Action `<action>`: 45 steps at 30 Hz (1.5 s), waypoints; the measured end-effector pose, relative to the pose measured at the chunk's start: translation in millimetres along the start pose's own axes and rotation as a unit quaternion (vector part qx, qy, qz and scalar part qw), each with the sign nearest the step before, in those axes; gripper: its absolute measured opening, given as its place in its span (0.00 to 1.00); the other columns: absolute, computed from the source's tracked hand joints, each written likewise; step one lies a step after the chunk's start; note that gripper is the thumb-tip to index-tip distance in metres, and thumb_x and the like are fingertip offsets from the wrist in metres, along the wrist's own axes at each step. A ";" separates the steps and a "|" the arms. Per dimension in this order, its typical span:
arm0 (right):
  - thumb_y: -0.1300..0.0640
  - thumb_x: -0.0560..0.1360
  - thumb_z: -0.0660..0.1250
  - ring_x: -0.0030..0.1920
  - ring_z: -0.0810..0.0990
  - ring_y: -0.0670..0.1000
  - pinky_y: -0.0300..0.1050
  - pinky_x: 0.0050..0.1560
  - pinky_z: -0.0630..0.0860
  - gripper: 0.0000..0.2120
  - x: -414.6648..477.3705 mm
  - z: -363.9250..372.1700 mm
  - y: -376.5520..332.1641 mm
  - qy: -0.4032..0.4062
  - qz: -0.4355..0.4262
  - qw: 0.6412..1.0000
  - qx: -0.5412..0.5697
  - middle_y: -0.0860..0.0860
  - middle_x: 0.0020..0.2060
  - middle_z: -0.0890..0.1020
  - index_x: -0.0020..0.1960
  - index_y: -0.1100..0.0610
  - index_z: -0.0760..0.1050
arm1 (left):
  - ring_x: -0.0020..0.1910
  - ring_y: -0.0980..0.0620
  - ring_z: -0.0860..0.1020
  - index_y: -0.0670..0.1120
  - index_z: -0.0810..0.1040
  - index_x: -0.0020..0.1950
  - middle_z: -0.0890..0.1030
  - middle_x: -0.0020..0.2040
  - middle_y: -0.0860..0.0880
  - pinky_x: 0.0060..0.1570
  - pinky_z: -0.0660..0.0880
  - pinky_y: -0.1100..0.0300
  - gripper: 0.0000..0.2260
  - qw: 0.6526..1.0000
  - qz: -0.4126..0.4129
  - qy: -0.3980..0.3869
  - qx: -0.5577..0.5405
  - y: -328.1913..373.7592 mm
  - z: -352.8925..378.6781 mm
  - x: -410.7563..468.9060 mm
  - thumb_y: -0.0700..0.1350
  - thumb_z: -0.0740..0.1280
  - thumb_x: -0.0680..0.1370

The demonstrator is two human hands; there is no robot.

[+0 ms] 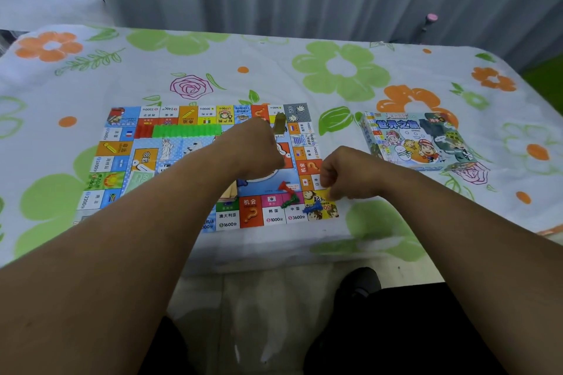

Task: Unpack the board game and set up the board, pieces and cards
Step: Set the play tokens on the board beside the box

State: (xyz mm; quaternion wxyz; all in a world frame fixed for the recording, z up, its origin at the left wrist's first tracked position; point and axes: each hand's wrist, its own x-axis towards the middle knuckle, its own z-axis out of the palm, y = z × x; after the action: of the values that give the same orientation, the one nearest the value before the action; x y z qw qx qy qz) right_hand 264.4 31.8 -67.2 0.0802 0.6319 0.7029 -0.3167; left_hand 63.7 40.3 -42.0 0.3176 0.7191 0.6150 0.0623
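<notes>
The colourful game board (170, 161) lies flat on the table. A row of green houses (185, 131) and a few red houses (143, 131) stand along its far side. My left hand (262, 149) hovers over the board's right half, curled round an upright olive-tan block (279, 124) that sticks up past the knuckles. My right hand (344, 173) is over the yellow start corner, its fingertips pinching a small yellow piece (327, 192). A red pawn (285, 186), a green pawn (291, 201) and a blue pawn (313, 207) lie tipped over near that corner.
The game box (417, 140) lies on the table to the right of the board. A floral cloth (335, 70) covers the table; its front edge (274, 253) runs just below the board. A grey curtain hangs behind.
</notes>
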 end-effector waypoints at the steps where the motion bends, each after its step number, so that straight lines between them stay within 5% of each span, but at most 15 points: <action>1: 0.66 0.70 0.78 0.40 0.78 0.47 0.42 0.41 0.75 0.12 -1.0 -1.2 0.4 0.002 -0.002 1.000 -0.002 0.48 0.40 0.79 0.42 0.52 0.78 | 0.53 0.45 0.82 0.38 0.81 0.54 0.82 0.55 0.40 0.53 0.79 0.49 0.13 1.000 -0.001 0.000 -0.001 -0.1 0.0 0.1 0.48 0.72 0.78; 5: 0.64 0.68 0.78 0.45 0.79 0.48 0.42 0.40 0.74 0.13 -4.2 -4.1 -6.8 0.027 -0.033 0.998 -0.043 0.47 0.44 0.80 0.45 0.51 0.79 | 0.45 0.48 0.73 0.37 0.81 0.55 0.74 0.48 0.45 0.40 0.72 0.57 0.14 1.000 -0.003 0.001 -0.002 -2.2 -1.1 2.1 0.47 0.71 0.77; 11: 0.62 0.69 0.76 0.52 0.73 0.53 0.48 0.47 0.75 0.17 -4.4 13.1 -25.7 0.002 -0.093 0.984 -0.154 0.50 0.48 0.76 0.44 0.48 0.68 | 0.46 0.48 0.77 0.38 0.82 0.54 0.77 0.49 0.45 0.51 0.78 0.50 0.15 1.000 -0.006 0.005 0.001 -4.2 -1.4 2.8 0.49 0.73 0.77; 16: 0.57 0.70 0.78 0.53 0.74 0.54 0.48 0.45 0.72 0.23 -2.3 18.5 -30.0 -0.013 -0.097 0.978 -0.185 0.48 0.44 0.73 0.44 0.48 0.62 | 0.43 0.49 0.72 0.37 0.82 0.54 0.73 0.47 0.47 0.44 0.71 0.55 0.15 1.000 -0.005 0.006 0.010 -6.0 -4.0 2.5 0.48 0.72 0.77; 21: 0.54 0.72 0.77 0.61 0.76 0.54 0.45 0.53 0.73 0.23 1.2 25.0 -32.7 -0.023 -0.104 0.971 -0.214 0.53 0.65 0.77 0.59 0.52 0.67 | 0.46 0.47 0.77 0.36 0.82 0.55 0.78 0.49 0.43 0.46 0.75 0.53 0.15 1.000 -0.001 -0.001 0.012 -3.9 -7.4 -1.6 0.48 0.71 0.78; 26: 0.57 0.70 0.78 0.51 0.74 0.50 0.41 0.41 0.69 0.20 5.7 23.3 -31.3 -0.032 -0.097 0.978 -0.182 0.47 0.49 0.76 0.42 0.48 0.64 | 0.47 0.47 0.80 0.37 0.81 0.55 0.80 0.49 0.44 0.48 0.78 0.52 0.14 1.000 -0.004 0.002 -0.009 -2.9 -11.7 -6.8 0.48 0.71 0.78; 31: 0.62 0.71 0.77 0.42 0.79 0.46 0.42 0.42 0.72 0.15 -1.2 4.6 -24.4 -0.024 -0.099 0.994 -0.034 0.45 0.42 0.81 0.53 0.49 0.79 | 0.49 0.45 0.81 0.39 0.78 0.58 0.82 0.50 0.43 0.53 0.78 0.49 0.15 0.999 -0.015 0.008 -0.033 -0.8 -16.0 -11.9 0.48 0.72 0.78; 36: 0.70 0.72 0.74 0.31 0.79 0.40 0.33 0.33 0.73 0.08 -20.9 -6.8 -10.2 0.004 -0.074 0.992 0.107 0.46 0.29 0.81 0.47 0.59 0.84 | 0.49 0.44 0.82 0.38 0.77 0.58 0.82 0.53 0.39 0.51 0.78 0.50 0.16 0.999 -0.016 0.006 -0.043 3.1 -14.8 -14.1 0.48 0.72 0.77; 45: 0.68 0.70 0.77 0.34 0.83 0.52 0.48 0.37 0.84 0.06 -32.9 4.3 11.6 0.022 -0.005 0.995 0.098 0.58 0.37 0.85 0.42 0.62 0.81 | 0.44 0.46 0.80 0.37 0.77 0.58 0.79 0.47 0.41 0.45 0.76 0.51 0.16 0.999 -0.012 -0.007 -0.049 6.5 -9.7 -17.8 0.46 0.72 0.76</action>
State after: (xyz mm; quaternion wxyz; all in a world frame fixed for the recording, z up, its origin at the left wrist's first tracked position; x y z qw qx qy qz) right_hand 280.3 1.9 -57.7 0.0009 0.6403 0.6729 -0.3704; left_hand 60.3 27.2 -25.5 0.3575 0.6955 0.6177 0.0831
